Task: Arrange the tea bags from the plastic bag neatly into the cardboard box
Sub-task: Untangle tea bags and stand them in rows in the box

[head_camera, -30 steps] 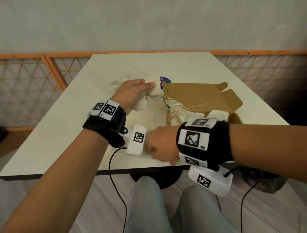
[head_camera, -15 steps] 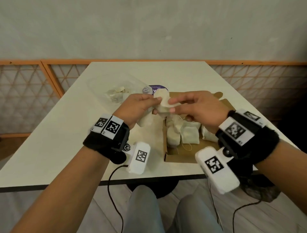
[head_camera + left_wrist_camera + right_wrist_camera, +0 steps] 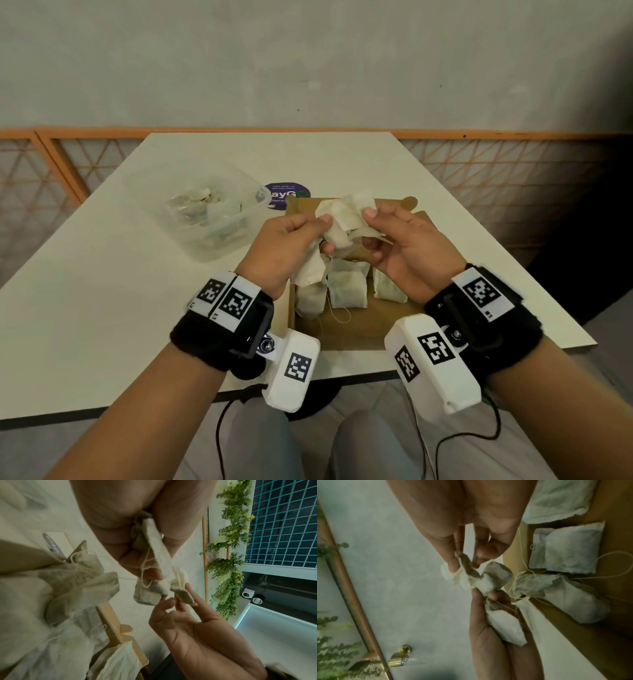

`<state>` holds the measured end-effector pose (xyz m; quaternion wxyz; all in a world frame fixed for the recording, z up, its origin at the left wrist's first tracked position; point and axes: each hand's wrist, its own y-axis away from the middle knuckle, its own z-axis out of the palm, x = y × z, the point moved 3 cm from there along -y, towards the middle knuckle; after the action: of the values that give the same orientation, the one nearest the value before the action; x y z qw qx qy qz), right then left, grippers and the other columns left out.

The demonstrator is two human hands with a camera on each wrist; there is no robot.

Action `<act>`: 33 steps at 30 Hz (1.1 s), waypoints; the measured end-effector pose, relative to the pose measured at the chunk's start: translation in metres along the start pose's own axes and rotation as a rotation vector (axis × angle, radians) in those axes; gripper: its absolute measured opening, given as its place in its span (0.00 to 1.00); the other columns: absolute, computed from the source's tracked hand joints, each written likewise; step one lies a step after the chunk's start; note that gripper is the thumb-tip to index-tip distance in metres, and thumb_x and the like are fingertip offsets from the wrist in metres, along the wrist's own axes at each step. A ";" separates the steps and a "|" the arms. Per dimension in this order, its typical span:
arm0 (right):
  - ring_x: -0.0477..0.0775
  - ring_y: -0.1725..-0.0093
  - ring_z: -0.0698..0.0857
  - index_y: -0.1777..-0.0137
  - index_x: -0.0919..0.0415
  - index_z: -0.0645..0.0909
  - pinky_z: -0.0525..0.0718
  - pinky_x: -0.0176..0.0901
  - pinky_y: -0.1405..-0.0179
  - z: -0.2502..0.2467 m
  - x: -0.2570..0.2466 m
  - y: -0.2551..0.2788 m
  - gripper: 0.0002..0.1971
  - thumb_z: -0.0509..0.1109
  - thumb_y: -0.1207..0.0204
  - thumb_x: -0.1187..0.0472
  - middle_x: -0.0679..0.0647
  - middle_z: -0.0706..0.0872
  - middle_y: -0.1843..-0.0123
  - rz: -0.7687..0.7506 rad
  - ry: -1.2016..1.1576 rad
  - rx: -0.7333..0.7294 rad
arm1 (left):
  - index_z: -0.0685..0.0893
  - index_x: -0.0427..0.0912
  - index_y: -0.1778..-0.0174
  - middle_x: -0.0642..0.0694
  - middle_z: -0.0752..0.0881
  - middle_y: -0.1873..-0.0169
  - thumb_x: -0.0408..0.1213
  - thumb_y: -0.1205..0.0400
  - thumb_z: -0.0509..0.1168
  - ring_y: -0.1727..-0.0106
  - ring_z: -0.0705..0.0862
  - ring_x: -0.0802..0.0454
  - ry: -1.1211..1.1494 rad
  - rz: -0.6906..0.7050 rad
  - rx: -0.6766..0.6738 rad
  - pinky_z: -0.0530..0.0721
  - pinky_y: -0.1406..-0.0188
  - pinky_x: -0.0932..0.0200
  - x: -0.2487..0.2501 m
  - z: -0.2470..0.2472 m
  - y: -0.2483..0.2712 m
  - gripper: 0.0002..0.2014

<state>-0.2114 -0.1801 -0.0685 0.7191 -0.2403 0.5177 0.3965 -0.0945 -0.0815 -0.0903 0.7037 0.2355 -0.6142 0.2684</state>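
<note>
With both hands' fingers curled on the bunch of tea bags (image 3: 346,219), one bag should be gently pulled free by the right hand (image 3: 399,246) while the rest are held by the left hand (image 3: 287,245), then laid flat in the cardboard box (image 3: 356,325).

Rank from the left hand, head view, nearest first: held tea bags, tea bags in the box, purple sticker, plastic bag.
1. Held tea bags: gripped by the left hand.
2. Tea bags in the box: just below-right.
3/4. Purple sticker, behind; plastic bag, left: too close to call.

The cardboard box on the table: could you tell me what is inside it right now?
Inside the cardboard box, several tea bags lie in a row with loose strings. Both hands, holding more tea bags, cover its far part.
</note>
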 end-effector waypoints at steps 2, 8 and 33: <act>0.44 0.69 0.81 0.54 0.59 0.81 0.74 0.30 0.75 -0.002 -0.002 0.000 0.03 0.65 0.22 0.65 0.50 0.86 0.61 -0.009 -0.054 -0.007 | 0.86 0.37 0.63 0.46 0.83 0.78 0.37 0.18 0.65 0.76 0.77 0.52 0.005 0.007 0.024 0.79 0.76 0.64 0.001 0.002 0.000 0.11; 0.51 0.62 0.85 0.60 0.56 0.78 0.75 0.34 0.70 -0.008 0.000 0.000 0.05 0.67 0.23 0.63 0.53 0.87 0.58 -0.055 0.040 0.062 | 0.86 0.36 0.64 0.45 0.85 0.75 0.36 0.18 0.65 0.67 0.79 0.48 0.020 0.047 0.058 0.79 0.61 0.57 0.000 0.011 0.001 0.11; 0.40 0.71 0.80 0.61 0.59 0.85 0.73 0.23 0.74 -0.028 -0.039 -0.009 0.02 0.75 0.30 0.65 0.52 0.86 0.67 -0.229 0.858 0.085 | 0.90 0.40 0.62 0.49 0.87 0.76 0.36 0.25 0.74 0.71 0.81 0.54 -0.114 -0.009 0.002 0.79 0.60 0.58 -0.014 0.020 -0.004 0.03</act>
<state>-0.2257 -0.2185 -0.0427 0.4878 -0.4089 0.7551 0.1573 -0.1080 -0.0984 -0.1014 0.6685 0.2539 -0.6519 0.2522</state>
